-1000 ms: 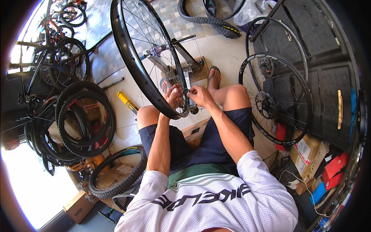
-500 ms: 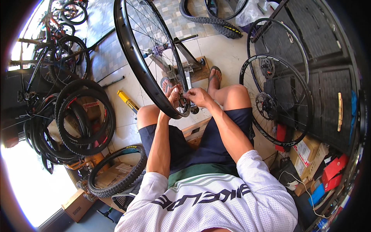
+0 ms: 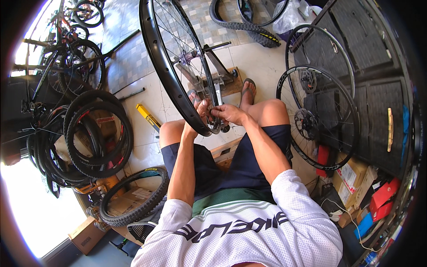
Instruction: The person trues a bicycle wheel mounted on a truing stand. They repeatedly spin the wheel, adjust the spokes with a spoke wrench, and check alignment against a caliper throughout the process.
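A bicycle wheel with a black rim (image 3: pixel 156 53), thin spokes and a purplish hub (image 3: pixel 190 56) stands upright in a metal wheel stand (image 3: pixel 216 63) between my legs. My left hand (image 3: pixel 203 109) is inside the lower part of the wheel among the spokes, its fingers bent together; the rim hides some of it. Against the right side of the lower rim, my right hand (image 3: pixel 230 114) has its fingers curled in a pinch. The two hands almost meet at the spoke ends. Whatever is between the fingertips is too small to make out.
A wooden base (image 3: pixel 232 83) lies under the stand. A yellow tool (image 3: pixel 147 116) rests on the floor to the left. Tyres (image 3: pixel 98 171) hang at left, with a loose tyre (image 3: pixel 133 218) below them. Spoked wheels (image 3: pixel 288 80) lean on black cabinets (image 3: pixel 373 100) at right.
My right fingers have curled further and lower against the rim. The left hand stays among the spokes. The wheel and its surroundings appear slightly further right in the picture.
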`<state>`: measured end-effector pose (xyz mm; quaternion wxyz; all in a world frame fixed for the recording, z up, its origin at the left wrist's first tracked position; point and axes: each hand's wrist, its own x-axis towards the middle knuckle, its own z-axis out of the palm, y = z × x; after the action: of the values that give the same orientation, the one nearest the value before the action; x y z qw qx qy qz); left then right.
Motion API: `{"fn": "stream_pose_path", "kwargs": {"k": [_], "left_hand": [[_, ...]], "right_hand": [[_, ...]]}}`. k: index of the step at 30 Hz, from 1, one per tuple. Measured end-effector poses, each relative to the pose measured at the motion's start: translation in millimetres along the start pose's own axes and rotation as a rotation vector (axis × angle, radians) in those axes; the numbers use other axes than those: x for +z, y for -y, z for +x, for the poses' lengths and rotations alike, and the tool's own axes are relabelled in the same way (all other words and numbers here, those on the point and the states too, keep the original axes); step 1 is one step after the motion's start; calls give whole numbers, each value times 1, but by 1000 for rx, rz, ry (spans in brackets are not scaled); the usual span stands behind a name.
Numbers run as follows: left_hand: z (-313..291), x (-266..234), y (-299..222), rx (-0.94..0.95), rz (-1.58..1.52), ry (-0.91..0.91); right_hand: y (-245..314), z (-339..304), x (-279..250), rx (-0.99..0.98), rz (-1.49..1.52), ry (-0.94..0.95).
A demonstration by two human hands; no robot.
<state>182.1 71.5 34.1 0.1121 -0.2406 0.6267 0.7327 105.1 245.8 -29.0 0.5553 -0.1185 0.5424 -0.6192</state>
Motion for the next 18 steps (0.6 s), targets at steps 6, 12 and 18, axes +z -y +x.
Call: {"fn": "stream_pose_path", "kwargs": {"k": [6, 12, 18], "left_hand": [[8, 2, 7, 68, -45, -3], [5, 2, 4, -21, -198, 41], [13, -10, 18, 3, -125, 71]], "right_hand": [[-9, 11, 5, -241, -189, -210], [-1, 9, 18, -197, -534, -508], [6, 9, 35, -254, -625, -619]]}}
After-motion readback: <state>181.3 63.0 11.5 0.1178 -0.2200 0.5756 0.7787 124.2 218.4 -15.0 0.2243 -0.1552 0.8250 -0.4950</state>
